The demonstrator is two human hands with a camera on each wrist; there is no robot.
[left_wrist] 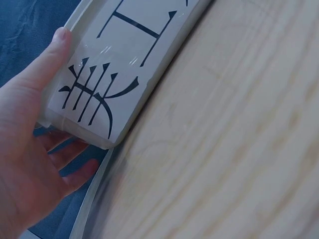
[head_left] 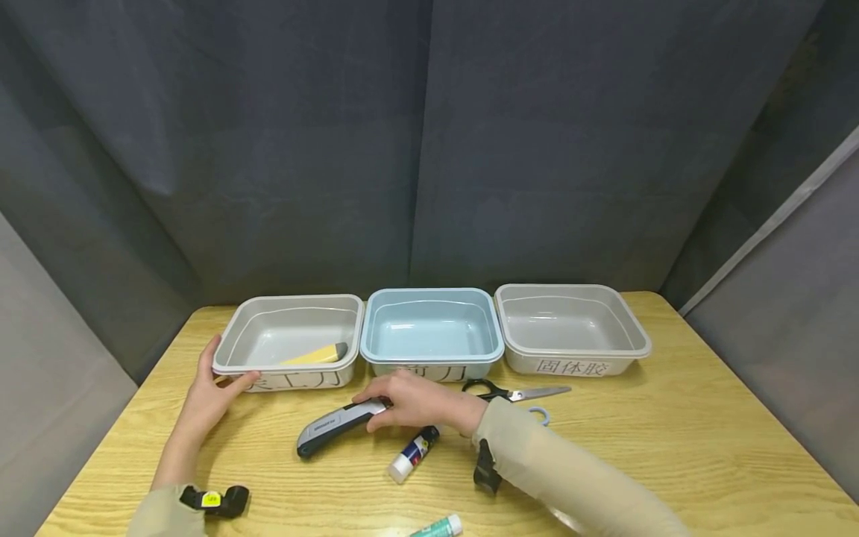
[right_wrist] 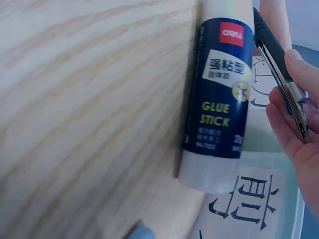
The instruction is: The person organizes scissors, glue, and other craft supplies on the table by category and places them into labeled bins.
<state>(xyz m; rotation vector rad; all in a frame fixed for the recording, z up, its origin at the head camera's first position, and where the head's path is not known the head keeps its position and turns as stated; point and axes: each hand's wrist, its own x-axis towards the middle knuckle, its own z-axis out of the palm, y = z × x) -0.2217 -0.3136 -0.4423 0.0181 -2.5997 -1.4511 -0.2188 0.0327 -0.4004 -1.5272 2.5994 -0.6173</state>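
Observation:
My right hand (head_left: 419,401) pinches one end of a grey-and-black utility knife (head_left: 338,424) between thumb and fingers, in front of the bins. The knife (right_wrist: 279,59) slants past the glue stick in the right wrist view. At the left, my left hand (head_left: 204,395) holds the front left corner of a light grey bin (head_left: 288,300), its thumb on the front rim. The left wrist view shows the other fingers (left_wrist: 65,154) bent at the bin's side. Inside that bin lies a yellow tool with a dark end (head_left: 318,355), partly hidden by the front wall.
A blue bin (head_left: 432,356) and another grey bin (head_left: 577,352) continue the row. Black-handled scissors (head_left: 537,393) lie before them, with a light blue handle loop (head_left: 540,415) by my right sleeve. A navy glue stick (head_left: 414,453) and a green-and-white tube (head_left: 439,526) lie nearer.

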